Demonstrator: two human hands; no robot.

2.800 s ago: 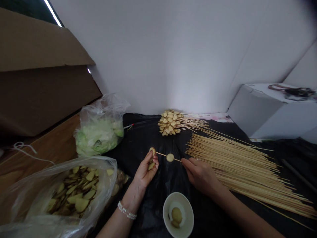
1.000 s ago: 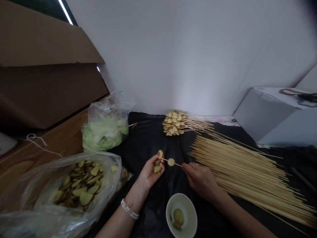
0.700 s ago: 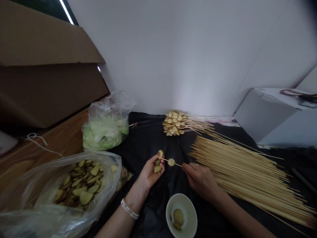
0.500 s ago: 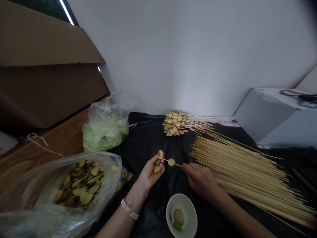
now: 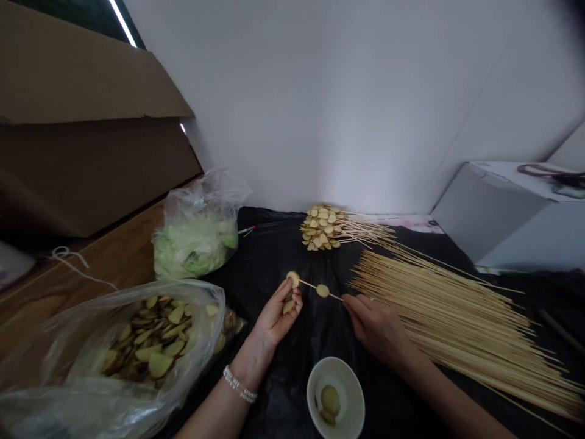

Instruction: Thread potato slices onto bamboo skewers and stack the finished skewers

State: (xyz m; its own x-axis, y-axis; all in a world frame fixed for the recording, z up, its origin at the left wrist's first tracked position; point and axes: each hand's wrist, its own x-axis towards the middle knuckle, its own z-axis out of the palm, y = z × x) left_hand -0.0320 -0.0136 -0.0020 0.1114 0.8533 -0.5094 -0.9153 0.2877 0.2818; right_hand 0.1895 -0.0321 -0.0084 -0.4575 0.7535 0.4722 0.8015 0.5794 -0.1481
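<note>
My left hand (image 5: 280,308) is closed around several potato slices (image 5: 289,306), with one slice (image 5: 293,279) pinched upright at its fingertips. In my right hand (image 5: 372,320) is the end of a thin wooden skewer (image 5: 337,297), gripped between thumb and fingers. A single potato slice (image 5: 322,291) is threaded partway along the skewer. The skewer's far tip meets the slice at my left fingertips; whether it has pierced it I cannot tell. Below my hands stands a white bowl (image 5: 312,390) with a few slices in it.
Many bare skewers (image 5: 457,323) lie at the right. Finished potato skewers (image 5: 322,227) are piled near the wall. At the left are an open plastic bag of potato slices (image 5: 155,341) and a bag of cut greens (image 5: 196,244). Black sheeting (image 5: 269,250) covers the work surface.
My right hand has drawn the skewer slightly to the right, carrying the threaded slice along. The upright slice in my left hand has shifted a little left and now faces the skewer's tip.
</note>
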